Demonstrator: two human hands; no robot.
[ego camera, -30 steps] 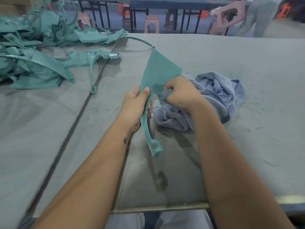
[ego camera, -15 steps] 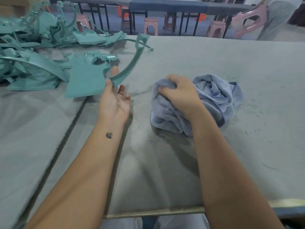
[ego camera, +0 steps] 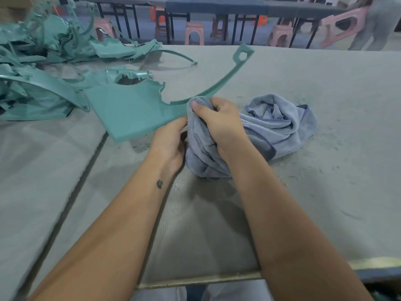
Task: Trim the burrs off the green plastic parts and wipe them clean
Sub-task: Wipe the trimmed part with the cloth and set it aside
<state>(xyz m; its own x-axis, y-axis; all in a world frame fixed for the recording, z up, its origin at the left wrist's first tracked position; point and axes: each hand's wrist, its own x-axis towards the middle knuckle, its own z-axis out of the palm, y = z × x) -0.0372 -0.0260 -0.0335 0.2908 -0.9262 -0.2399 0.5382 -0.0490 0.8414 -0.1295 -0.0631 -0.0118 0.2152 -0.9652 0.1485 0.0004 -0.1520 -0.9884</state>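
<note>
A single wide-angle view is provided, taken from the person's head. It faces forward and down across the grey felt-covered table [ego camera: 325, 88], close above both forearms, which enter from the near edge. The near table edge crosses the bottom of the view. The pile of green plastic parts [ego camera: 39, 68] fills the far left; pink plastic stools [ego camera: 194, 32] stand beyond the far edge. Straight lines bow toward the borders.
</note>
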